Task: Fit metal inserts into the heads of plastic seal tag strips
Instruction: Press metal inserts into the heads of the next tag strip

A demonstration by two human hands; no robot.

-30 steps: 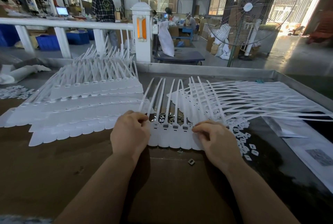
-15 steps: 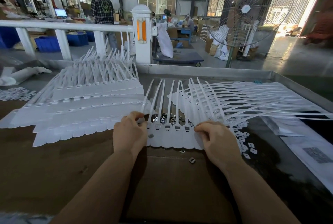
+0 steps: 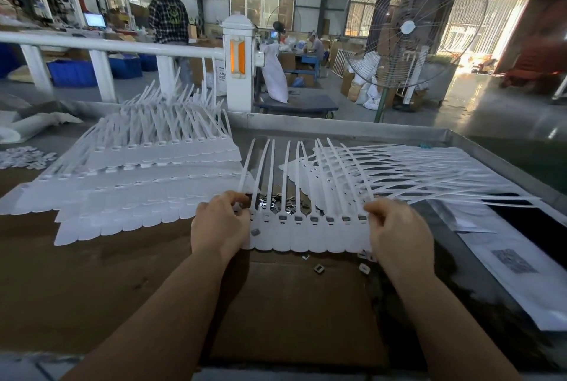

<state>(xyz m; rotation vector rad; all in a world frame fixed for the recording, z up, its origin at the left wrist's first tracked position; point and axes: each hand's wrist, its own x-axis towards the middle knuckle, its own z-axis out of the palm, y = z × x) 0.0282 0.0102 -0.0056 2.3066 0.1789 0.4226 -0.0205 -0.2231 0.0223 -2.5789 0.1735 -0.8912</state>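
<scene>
Brown worktable (image 3: 129,282) in a factory hall, joined seal tag strip (image 3: 310,231) held at each end, left hand (image 3: 219,227) and right hand (image 3: 399,235) pinching it, fingertips partly hidden, loose metal inserts (image 3: 280,200) half obscured behind, stacked strips (image 3: 147,184) beyond, fan (image 3: 411,27) at the back.

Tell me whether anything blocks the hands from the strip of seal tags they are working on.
Nothing visible does. The left hand and right hand already grip opposite ends of the strip of seal tags. Loose metal inserts lie behind it, not between.
</scene>
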